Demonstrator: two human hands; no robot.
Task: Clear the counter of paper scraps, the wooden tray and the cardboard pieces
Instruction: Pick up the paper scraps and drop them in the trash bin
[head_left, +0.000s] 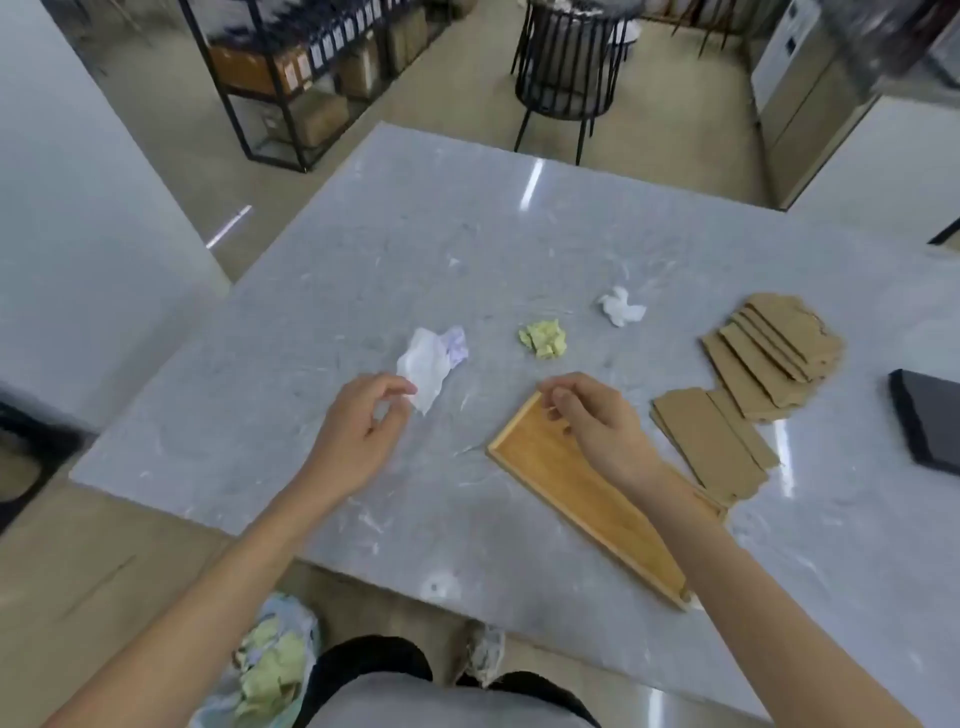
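Note:
On the grey marble counter (415, 234) lie a crumpled white and purple paper (434, 361), a yellow paper ball (544, 339) and a small white paper ball (621, 306). My left hand (363, 431) reaches the white and purple paper, and its spread fingertips touch the paper's near edge. A long wooden tray (566, 483) lies diagonally near the front. My right hand (592, 421) hovers over the tray's far end with loosely curled fingers and holds nothing. Cardboard pieces lie to the right in a fanned stack (774, 348) and a flat pile (711, 441).
A dark flat object (930, 426) sits at the counter's right edge. A bag with yellow paper scraps (270, 670) stands on the floor by my legs, below the front edge. Beyond the counter stand a black wire stool (566, 57) and a black shelf with boxes (311, 67).

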